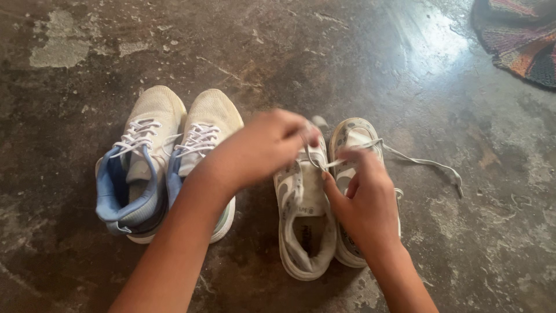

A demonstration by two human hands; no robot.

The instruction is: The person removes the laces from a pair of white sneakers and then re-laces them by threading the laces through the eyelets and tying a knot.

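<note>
We pinch a white shoelace (347,163) in our left hand (263,148) and right hand (365,200), above the white sneakers (307,226), just right of the beige high-tops (168,156).

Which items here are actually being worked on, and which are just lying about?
In hand:
left hand and right hand, both pinching the white lace
white sneakers, the pair under the hands

Lying about:
beige sneakers with blue lining, laced, untouched
woven rug, far corner of the floor
</note>
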